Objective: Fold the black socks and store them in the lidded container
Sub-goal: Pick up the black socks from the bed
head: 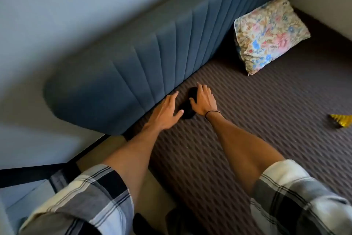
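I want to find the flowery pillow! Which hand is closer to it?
The right hand. It rests on the black socks, on the side towards the flowery pillow. The left hand lies on the other side of the socks, by the blue headboard.

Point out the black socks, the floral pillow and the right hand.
black socks [187, 113]: head view, on the dark fabric showing between the hands.
floral pillow [270, 31]: head view, middle of its patterned face.
right hand [204, 101]: head view, back of the hand, flat on the socks.

I am in a home bedroom: a blue padded headboard [133, 74] borders the ribbed brown mattress [257, 130], a floral pillow [270, 32] propped against the headboard.
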